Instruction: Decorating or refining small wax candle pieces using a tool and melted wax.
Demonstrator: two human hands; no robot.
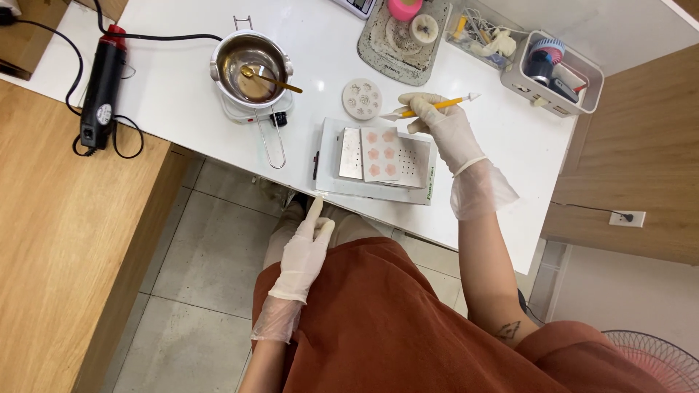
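The gloved right hand [443,120] closes around a yellow sculpting tool [437,105], just above the flower mould [380,154] lying on the white plate [375,185]. The left hand [307,251] hangs below the table edge, fingers loosely curled, holding nothing.

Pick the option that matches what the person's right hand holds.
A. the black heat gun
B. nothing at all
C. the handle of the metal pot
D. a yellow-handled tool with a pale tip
D: the gloved right hand grips a yellow-handled tool above the white table, beside the mould of pink flower shapes.
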